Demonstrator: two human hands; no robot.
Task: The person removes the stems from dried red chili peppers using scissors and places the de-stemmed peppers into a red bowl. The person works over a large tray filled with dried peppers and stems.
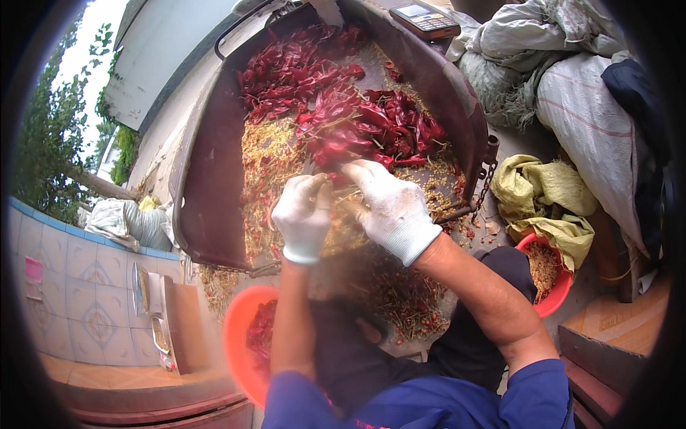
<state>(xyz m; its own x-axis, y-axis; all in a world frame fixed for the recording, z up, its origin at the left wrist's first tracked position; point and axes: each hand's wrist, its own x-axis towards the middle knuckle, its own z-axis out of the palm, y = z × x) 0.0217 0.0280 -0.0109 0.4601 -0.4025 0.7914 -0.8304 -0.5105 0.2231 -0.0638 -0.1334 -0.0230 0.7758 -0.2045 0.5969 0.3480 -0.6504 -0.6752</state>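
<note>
My left hand (pixel 303 214), in a white knit glove, is raised over the near edge of a dark red metal cart bed (pixel 209 177), thumb and fingertips brought together. Close beside it, my right hand (pixel 388 201), gloved alike, reaches over dried red chili peppers (pixel 332 145) with its fingers near a small red piece. Whether either hand grips that piece is hard to tell. Pale yellow chili seeds (pixel 270 155) and stems lie spread over the bed. An orange-red plastic basin (pixel 241 322) with red peppers stands at my left leg.
A red bowl (pixel 563 292) of seeds stands right of my knee. White woven sacks (pixel 584 107) and a yellow sack (pixel 557 187) lie at the right. A keypad device (pixel 426 20) rests on the cart's rim. Stems and pepper scraps (pixel 412 305) litter the ground between my legs.
</note>
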